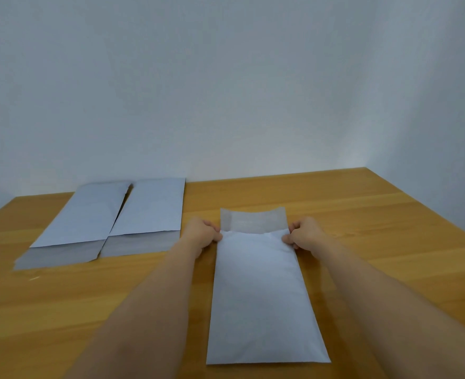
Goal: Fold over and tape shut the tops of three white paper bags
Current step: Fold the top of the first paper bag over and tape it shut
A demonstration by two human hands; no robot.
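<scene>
Two hands pinch the bag (264,296) at lower centre of the frame: my left hand (202,233) and right hand (306,232) grip its far corners. Its long axis runs away from me, top flap (253,218) just beyond both hands, equally near. Two more bags (111,217) lie at left.

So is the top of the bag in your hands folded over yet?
Not yet. The bag's top flap sticks up unfolded, with the left hand and right hand pinching its corners.
</scene>
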